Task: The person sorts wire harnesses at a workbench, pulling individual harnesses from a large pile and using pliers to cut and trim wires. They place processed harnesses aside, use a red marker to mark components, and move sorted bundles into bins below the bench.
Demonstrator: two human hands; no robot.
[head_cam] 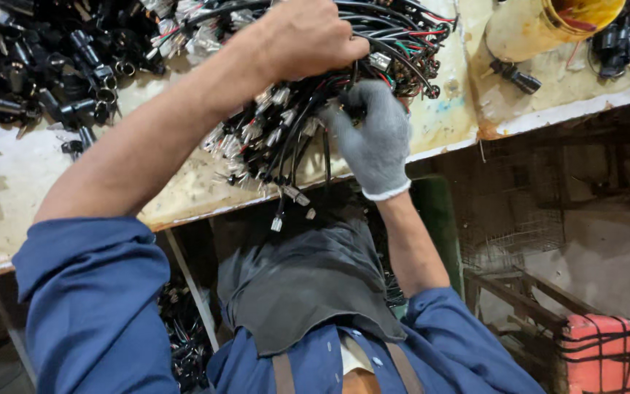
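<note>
**Here: Both Hands on a Wire Harness Bundle at the Table Edge**

Here the left hand, bare, is clenched from above around a thick wire harness bundle of black cables with red and green strands. The grip sits at the gathered neck of the bundle, so the loose ends hang free below it and the weight is carried at one point.

The right hand, in a grey knit glove, lies at 4 o'clock from the left hand. Its fingers press into the cables from the side; whether they pinch a single wire or merely steady the mass cannot be told, since the strands hide the fingertips.

The bundle rests partly on the table, a worn, stained pale surface, with its lower end overhanging the front edge. Small clear connectors dangle off that edge, which keeps them separated and visible rather than buried.

Surroundings:
- At 10 o'clock from the bundle, a heap of black plastic parts lies on the table.
- At 2 o'clock, a yellow bucket stands on the table.
- At 5 o'clock, low down, a red crate sits on the floor.
- A dark apron hangs over the blue shirt below the hands.
</note>
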